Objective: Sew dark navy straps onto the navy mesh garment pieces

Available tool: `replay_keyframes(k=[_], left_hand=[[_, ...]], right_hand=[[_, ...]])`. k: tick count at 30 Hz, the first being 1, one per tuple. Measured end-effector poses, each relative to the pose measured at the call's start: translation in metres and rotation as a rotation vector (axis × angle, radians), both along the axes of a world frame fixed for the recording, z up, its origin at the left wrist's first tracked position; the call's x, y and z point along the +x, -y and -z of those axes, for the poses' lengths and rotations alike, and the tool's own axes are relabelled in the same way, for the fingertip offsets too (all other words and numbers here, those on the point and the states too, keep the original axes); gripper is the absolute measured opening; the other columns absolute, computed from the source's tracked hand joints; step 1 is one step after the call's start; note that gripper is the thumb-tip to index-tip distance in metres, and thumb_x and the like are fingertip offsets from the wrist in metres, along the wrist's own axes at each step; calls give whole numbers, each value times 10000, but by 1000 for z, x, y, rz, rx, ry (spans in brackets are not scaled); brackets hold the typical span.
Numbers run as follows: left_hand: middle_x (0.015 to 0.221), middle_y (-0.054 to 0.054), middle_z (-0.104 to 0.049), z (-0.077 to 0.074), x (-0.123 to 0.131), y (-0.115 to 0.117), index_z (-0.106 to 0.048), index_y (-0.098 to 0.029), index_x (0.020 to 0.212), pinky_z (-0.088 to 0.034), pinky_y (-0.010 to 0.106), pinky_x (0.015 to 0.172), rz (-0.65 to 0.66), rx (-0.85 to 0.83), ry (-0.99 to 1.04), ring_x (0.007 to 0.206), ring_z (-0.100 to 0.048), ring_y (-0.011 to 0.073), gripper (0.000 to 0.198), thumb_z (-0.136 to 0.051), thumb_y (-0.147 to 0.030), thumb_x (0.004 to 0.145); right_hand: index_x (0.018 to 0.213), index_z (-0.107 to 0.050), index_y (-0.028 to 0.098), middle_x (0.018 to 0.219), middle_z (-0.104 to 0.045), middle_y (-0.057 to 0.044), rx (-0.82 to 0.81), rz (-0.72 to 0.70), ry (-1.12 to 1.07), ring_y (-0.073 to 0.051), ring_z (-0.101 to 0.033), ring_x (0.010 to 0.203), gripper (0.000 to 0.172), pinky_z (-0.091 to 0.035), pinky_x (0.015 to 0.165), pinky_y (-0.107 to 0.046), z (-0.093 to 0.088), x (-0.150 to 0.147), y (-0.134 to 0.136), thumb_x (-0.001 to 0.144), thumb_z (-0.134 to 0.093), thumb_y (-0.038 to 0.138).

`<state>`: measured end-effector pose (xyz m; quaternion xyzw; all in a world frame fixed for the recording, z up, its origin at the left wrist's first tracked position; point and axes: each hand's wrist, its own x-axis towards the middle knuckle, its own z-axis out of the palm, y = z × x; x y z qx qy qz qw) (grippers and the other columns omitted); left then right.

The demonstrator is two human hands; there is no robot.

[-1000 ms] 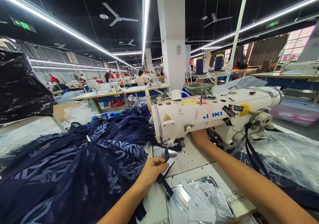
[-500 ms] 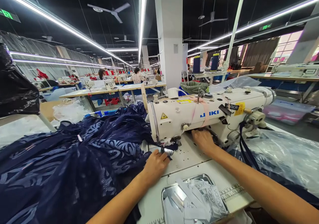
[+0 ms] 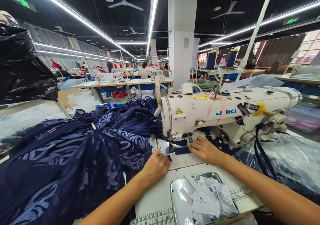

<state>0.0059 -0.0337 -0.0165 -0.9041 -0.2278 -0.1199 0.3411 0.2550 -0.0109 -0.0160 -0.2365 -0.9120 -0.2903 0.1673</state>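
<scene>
Before me stands a white sewing machine (image 3: 200,111), its presser foot (image 3: 171,147) over the metal plate. My left hand (image 3: 157,165) is closed at the front left of the foot, with a bit of navy fabric poking out past its fingertips. Right of the foot, my right hand (image 3: 206,150) pinches the end of a short navy fabric strip (image 3: 182,150), which lies flat on the bed. A large heap of navy patterned fabric (image 3: 100,145) spreads to the left of the machine. More dark strip pieces (image 3: 220,142) lie behind my right hand under the arm.
A metal tray (image 3: 175,201) with white printed labels (image 3: 207,198) sits at the front edge, by a printed ruler scale (image 3: 155,216). Clear plastic bags (image 3: 287,158) lie right. A black plastic bag (image 3: 27,64) stands left. Several people work at machines behind.
My right hand has come forward from under the machine arm to the strip near the foot. A shiny metal piece at my left fingertips no longer shows. The view has shifted left.
</scene>
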Motion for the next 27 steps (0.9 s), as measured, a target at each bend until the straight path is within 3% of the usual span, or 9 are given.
replay_keyframes(k=[6, 9, 12, 20, 24, 27], left_hand=[[576, 25, -555, 2, 4, -3, -514, -133, 599, -289, 311, 599, 26, -25, 10, 525, -486, 153, 236, -431, -46, 802], [584, 31, -559, 4, 4, -3, -520, -128, 618, -295, 316, 618, 8, -48, 3, 536, -494, 152, 236, -418, -44, 813], [593, 32, -560, 4, 2, -1, -523, -126, 632, -296, 314, 620, -2, -65, 2, 548, -499, 153, 226, -418, -45, 814], [616, 35, -568, 4, 1, -1, -524, -128, 654, -295, 312, 623, -15, -115, 10, 567, -500, 148, 212, -420, -53, 823], [610, 29, -569, 6, 1, -2, -522, -129, 649, -289, 308, 603, -17, -104, 14, 554, -502, 149, 205, -433, -55, 818], [598, 25, -565, 6, 1, -2, -516, -131, 631, -289, 309, 595, -23, -91, 31, 542, -502, 151, 225, -421, -42, 816]], right_hand=[[853, -580, 147, 837, -613, -71, -357, 318, -315, -176, -554, 747, 171, -396, 684, -283, -2, -49, 13, 836, -411, 127], [892, -571, 138, 875, -622, -100, -506, 533, -321, -216, -577, 799, 167, -415, 685, -302, -4, -78, 13, 825, -442, 218], [940, -566, 115, 936, -620, -146, -557, 649, -279, -251, -574, 882, 222, -413, 743, -333, -7, -92, 10, 816, -440, 249], [821, -579, 160, 902, -599, -97, -544, 567, -200, -212, -557, 864, 151, -408, 744, -298, -7, -76, 13, 776, -435, 149], [773, -570, 170, 847, -578, -61, -522, 466, -201, -193, -541, 809, 105, -422, 719, -290, -4, -63, 18, 754, -471, 137], [851, -575, 158, 892, -577, -68, -521, 337, -185, -198, -529, 844, 120, -436, 737, -304, -4, -52, 18, 753, -510, 137]])
